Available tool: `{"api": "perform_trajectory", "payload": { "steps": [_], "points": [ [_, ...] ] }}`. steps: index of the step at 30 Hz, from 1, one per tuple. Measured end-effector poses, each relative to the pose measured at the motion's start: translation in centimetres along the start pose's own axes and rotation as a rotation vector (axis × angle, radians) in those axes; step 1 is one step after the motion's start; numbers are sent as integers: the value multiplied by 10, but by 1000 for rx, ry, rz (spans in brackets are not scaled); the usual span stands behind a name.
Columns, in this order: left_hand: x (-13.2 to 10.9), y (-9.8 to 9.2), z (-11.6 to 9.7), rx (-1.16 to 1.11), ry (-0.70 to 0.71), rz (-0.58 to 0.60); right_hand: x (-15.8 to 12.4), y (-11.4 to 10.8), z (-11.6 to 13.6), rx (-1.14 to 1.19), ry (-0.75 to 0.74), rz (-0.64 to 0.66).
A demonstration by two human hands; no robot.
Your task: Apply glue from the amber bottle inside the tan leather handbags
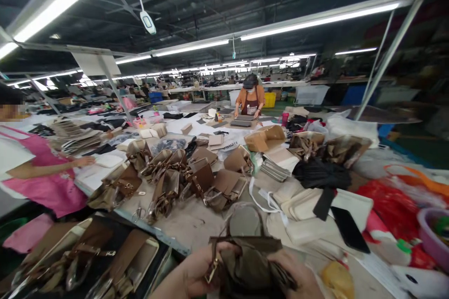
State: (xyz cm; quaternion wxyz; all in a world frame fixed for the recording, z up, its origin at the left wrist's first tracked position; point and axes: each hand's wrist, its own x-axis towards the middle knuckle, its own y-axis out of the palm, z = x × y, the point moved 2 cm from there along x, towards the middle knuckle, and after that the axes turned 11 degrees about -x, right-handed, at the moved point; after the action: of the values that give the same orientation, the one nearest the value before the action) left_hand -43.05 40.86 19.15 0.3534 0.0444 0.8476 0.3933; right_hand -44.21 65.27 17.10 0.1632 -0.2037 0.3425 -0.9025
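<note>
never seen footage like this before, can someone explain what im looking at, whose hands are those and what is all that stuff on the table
There is one picture, from a camera worn on a person's head, looking forward and down. The two bare hands at the bottom edge are that person's own: the left hand and right hand both grip an olive-brown handbag, fingers curled around it. Ahead is a long worktable covered with brown handbags, white pouches and a black phone. A co-worker in a pink apron stands at the left; another person works at the far end.
</note>
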Motion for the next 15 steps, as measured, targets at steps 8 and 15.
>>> {"api": "perform_trajectory", "payload": {
  "steps": [8,15],
  "points": [
    [5,-35,-10,-213,218,-260,52,1,-28,-258,-71,-299],
    [69,-16,70,-436,-23,-93,45,49,-67,15,136,-94]
  ]
}}
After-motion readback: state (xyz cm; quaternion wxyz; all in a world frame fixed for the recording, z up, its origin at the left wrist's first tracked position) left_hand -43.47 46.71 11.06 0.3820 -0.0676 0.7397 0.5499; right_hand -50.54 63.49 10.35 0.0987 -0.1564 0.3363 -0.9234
